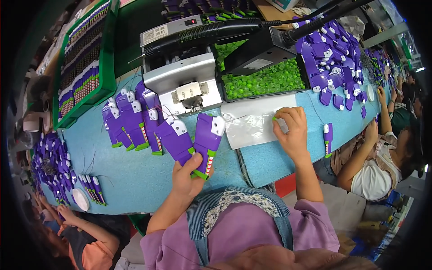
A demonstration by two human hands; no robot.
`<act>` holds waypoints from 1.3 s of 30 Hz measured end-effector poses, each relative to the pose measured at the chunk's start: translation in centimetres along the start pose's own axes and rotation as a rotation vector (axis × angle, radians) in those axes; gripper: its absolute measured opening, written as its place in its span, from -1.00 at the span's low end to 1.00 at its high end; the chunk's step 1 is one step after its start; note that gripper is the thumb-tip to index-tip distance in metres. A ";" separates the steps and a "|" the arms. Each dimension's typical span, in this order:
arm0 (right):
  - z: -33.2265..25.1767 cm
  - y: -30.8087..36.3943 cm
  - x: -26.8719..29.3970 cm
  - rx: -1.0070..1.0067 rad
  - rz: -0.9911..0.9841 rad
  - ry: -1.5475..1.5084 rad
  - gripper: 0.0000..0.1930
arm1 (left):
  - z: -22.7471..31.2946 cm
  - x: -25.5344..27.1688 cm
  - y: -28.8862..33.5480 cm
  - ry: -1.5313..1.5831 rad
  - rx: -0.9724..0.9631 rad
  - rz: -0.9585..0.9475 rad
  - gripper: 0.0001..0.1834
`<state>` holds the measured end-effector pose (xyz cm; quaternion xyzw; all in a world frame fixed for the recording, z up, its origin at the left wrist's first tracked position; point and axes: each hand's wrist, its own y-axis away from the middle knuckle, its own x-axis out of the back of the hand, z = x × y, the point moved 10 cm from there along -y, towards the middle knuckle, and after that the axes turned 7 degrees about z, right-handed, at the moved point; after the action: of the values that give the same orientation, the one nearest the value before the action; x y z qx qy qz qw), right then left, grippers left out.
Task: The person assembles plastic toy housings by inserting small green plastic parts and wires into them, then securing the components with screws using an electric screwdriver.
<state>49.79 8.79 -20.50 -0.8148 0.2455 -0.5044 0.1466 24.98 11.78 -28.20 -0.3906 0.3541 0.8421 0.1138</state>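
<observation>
Near the middle of the table my left hand (pixel 185 180) is closed on a flat purple plastic casing (pixel 208 135) with a white rounded tip, a green end and a red-and-white striped edge. Just left of it, a second purple casing (pixel 173 140) reaches down to my thumb; I cannot tell whether it is gripped too. My right hand (pixel 293 132) pinches a small bright green piece (pixel 274 119) above a white plastic sheet (pixel 243 121). A thin wire extends from the held casing's tip over the sheet. In front stands a silver machine (pixel 180 81) with a small metal fixture.
Several wired purple casings (pixel 130 114) lie left of the machine. Behind the sheet is a black bin of green pieces (pixel 265 78), under a black arm-mounted device (pixel 261 51). A green crate (pixel 110 76) stands far left; purple casings (pixel 330 58) pile up right. Co-workers sit both sides.
</observation>
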 end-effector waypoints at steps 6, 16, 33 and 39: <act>-0.6 -0.1 -0.7 0.109 -0.011 0.131 -0.79 | 0.3 -0.3 0.0 -0.177 -0.069 0.056 -0.67; -3.9 1.8 -1.5 -0.310 -0.142 -0.803 -0.86 | 2.3 -2.3 1.4 -0.654 -0.522 0.086 -0.82; -8.3 3.5 -3.8 -0.307 -0.247 -0.929 -0.87 | 2.5 -2.8 2.9 -0.721 -0.556 0.103 -0.84; -9.0 3.4 -6.7 -0.309 -0.429 -0.973 -0.87 | 3.2 0.2 2.8 -0.573 -0.465 0.127 -0.75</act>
<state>38.34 9.67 -23.15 -0.9976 0.0492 -0.0466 0.0161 21.71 11.97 -25.47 -0.1319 0.1307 0.9805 0.0639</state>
